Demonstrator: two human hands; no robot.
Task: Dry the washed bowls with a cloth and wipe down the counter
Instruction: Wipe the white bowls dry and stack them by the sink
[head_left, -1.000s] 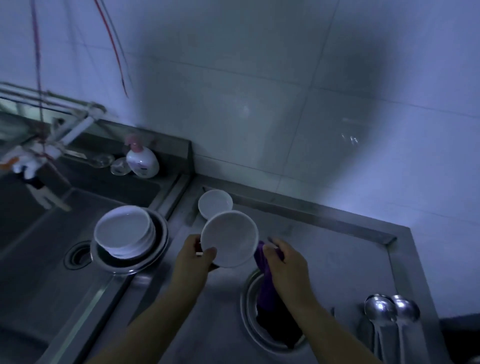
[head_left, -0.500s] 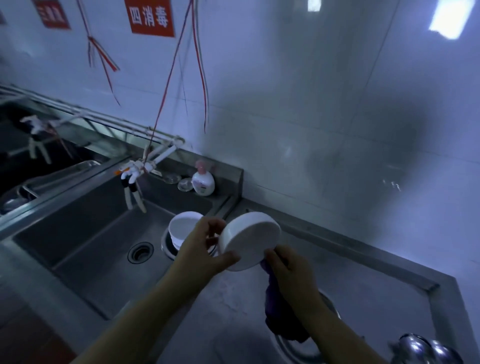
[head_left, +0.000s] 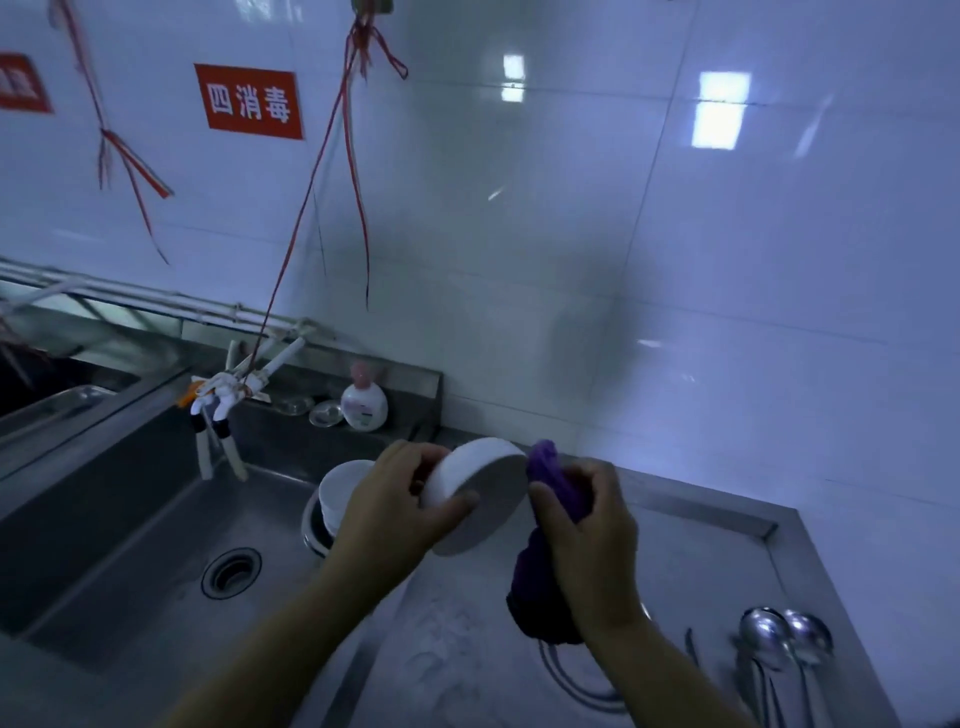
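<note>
While drying is underway, notes as follows:
Left hand (head_left: 400, 499): gripping small round white ceramic bowl (head_left: 478, 496) by the rim, thumb across the face, fingers curled behind; holding it tilted on edge above the seam between sink and counter, likely presenting the far side to the cloth.
Right hand (head_left: 582, 525): closing in a fist around bunched purple cloth (head_left: 545, 467), pressing its top against the bowl's right edge; tail hanging down past the wrist.
Remaining bowls: stacked white bowls (head_left: 340, 493) sitting in a steel basin in the stainless sink (head_left: 130, 519), waiting.
Counter: grey steel counter (head_left: 701, 551) not yet being wiped, by the look.
Hidden: bowl's inside facing away; stack partly blocked by left hand; spoons (head_left: 784, 639) blurring at lower right; dim light hiding wetness.
</note>
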